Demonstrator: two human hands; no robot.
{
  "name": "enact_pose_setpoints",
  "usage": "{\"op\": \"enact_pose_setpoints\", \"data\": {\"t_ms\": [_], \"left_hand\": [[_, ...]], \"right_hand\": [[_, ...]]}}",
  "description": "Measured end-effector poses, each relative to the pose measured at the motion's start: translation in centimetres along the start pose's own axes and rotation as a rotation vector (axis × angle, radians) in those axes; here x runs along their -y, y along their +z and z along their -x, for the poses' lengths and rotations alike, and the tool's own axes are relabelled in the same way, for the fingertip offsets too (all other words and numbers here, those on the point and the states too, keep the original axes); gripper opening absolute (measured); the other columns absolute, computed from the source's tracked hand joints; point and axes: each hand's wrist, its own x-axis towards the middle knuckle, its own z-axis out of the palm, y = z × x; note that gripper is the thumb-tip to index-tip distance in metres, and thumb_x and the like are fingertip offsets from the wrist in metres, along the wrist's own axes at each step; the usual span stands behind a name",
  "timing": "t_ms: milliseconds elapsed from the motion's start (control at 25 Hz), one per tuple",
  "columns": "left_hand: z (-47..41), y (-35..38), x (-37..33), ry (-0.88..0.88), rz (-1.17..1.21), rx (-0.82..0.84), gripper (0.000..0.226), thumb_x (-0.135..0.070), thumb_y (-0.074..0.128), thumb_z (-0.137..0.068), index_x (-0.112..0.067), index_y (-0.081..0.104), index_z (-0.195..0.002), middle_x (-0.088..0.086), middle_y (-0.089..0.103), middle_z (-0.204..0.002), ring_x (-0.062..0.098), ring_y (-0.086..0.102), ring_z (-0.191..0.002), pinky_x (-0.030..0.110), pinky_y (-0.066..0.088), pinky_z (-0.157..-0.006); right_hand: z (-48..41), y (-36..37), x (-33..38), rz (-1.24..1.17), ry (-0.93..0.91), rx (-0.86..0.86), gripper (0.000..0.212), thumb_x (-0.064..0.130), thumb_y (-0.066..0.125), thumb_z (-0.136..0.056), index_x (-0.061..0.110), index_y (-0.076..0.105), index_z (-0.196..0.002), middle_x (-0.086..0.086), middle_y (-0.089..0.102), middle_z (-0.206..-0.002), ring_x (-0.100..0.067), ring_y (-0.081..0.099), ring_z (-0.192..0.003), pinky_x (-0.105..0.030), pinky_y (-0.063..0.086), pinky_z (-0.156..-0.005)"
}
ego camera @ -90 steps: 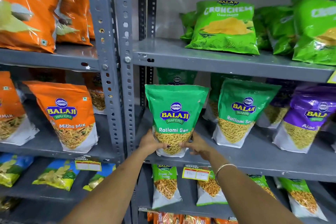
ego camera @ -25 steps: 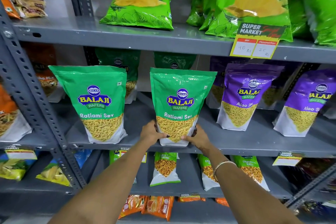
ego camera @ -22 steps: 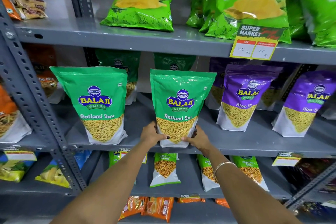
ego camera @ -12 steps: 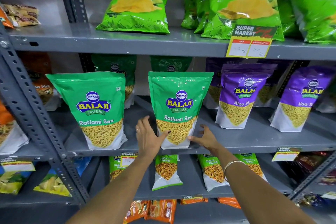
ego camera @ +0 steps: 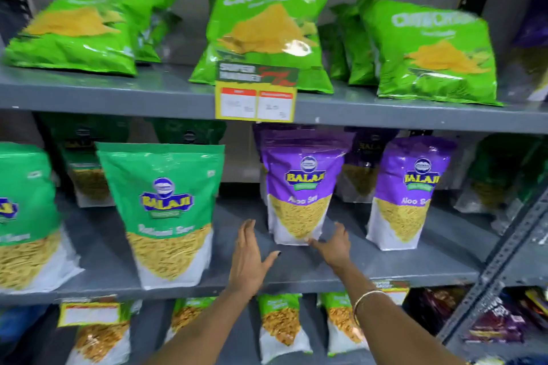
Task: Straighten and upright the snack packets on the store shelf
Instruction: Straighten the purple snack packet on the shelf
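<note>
A purple Aloo Sev packet (ego camera: 301, 187) stands on the grey middle shelf (ego camera: 385, 264), leaning slightly. My left hand (ego camera: 249, 261) is open just left of its base, fingers spread, not touching it. My right hand (ego camera: 333, 246) is open at the packet's lower right corner, with the thumb against the white base. A green Ratlami Sev packet (ego camera: 166, 210) stands upright to the left, free of both hands. A second purple packet (ego camera: 406, 195) stands to the right.
Light green Crunchem bags (ego camera: 267, 29) lie on the upper shelf behind a yellow price tag (ego camera: 255, 98). More packets stand behind the front row and on the shelf below (ego camera: 281, 326). A slotted grey upright (ego camera: 510, 249) bounds the right side.
Both hands have let go of the green Ratlami Sev packet and moved right to the purple Aloo Sev packet. The view has shifted right and is blurred.
</note>
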Motion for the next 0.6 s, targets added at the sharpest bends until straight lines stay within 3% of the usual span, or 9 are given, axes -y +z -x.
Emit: {"op": "enact_pose_setpoints", "data": {"t_ms": [80,200,280,320,440,520,600], "left_hand": [[-2.8,2.1,-1.7,-0.262,0.257,0.022,0.089,-0.018,0.075,-0.074,0.003,0.022,-0.143,0.020,0.028,-0.152,0.030,0.028,-0.142,0.035,0.022,-0.117],[-6.4,3.8,-2.3,-0.472,0.459,0.005,0.073,-0.002,0.074,-0.073,0.000,0.037,-0.136,0.021,0.043,-0.142,0.032,0.041,-0.134,0.029,0.040,-0.103],[-7.2,3.9,-2.4,-0.488,0.526,0.040,0.042,0.006,0.074,-0.070,-0.014,0.055,-0.101,0.023,0.059,-0.118,0.035,0.057,-0.112,0.018,0.051,-0.076],[-7.3,3.8,-2.4,-0.483,0.517,0.044,0.041,0.006,0.076,-0.066,-0.020,0.052,-0.086,0.022,0.061,-0.109,0.032,0.060,-0.102,0.018,0.052,-0.069],[-6.2,3.4,-2.8,-0.492,0.517,0.024,0.041,-0.001,0.079,-0.059,-0.023,0.049,-0.076,0.017,0.064,-0.095,0.027,0.059,-0.093,0.034,0.051,-0.073],[-5.1,2.8,-3.3,-0.499,0.469,0.056,0.039,-0.007,0.081,-0.055,-0.019,0.050,-0.075,0.012,0.066,-0.089,0.027,0.061,-0.091,0.045,0.052,-0.081],[-4.0,2.1,-3.5,-0.493,0.350,0.117,0.038,-0.014,0.083,-0.058,-0.010,0.055,-0.083,0.014,0.070,-0.097,0.028,0.066,-0.093,0.049,0.054,-0.088]], "right_hand": [[-2.7,-0.9,-0.8,-0.128,-0.027,0.097,0.102,0.022,0.080,-0.067,-0.003,0.018,-0.144,-0.018,0.027,-0.152,-0.029,0.025,-0.142,-0.038,0.023,-0.117],[-5.8,-1.0,-0.8,-0.316,-0.032,0.276,0.088,0.010,0.081,-0.066,0.000,0.030,-0.137,-0.015,0.037,-0.147,-0.024,0.040,-0.132,-0.042,0.033,-0.113],[-6.6,-0.8,-0.5,-0.369,-0.035,0.352,0.064,0.002,0.080,-0.065,0.005,0.043,-0.118,-0.019,0.052,-0.136,-0.025,0.052,-0.117,-0.045,0.042,-0.106],[-6.7,-0.7,-0.5,-0.389,-0.039,0.369,0.059,0.000,0.080,-0.064,0.008,0.045,-0.111,-0.020,0.056,-0.131,-0.027,0.055,-0.114,-0.046,0.044,-0.104],[-6.0,-1.1,-0.8,-0.437,-0.059,0.399,0.056,-0.001,0.080,-0.064,0.011,0.046,-0.107,-0.019,0.059,-0.126,-0.026,0.058,-0.108,-0.044,0.048,-0.099],[-4.9,-1.9,-1.0,-0.434,-0.068,0.443,0.054,-0.003,0.077,-0.067,0.010,0.045,-0.108,-0.014,0.060,-0.120,-0.017,0.060,-0.097,-0.026,0.054,-0.084],[-3.7,-2.5,-1.4,-0.412,-0.089,0.474,0.053,-0.003,0.075,-0.069,0.008,0.045,-0.110,-0.009,0.059,-0.117,-0.008,0.059,-0.091,-0.012,0.054,-0.071]]}}
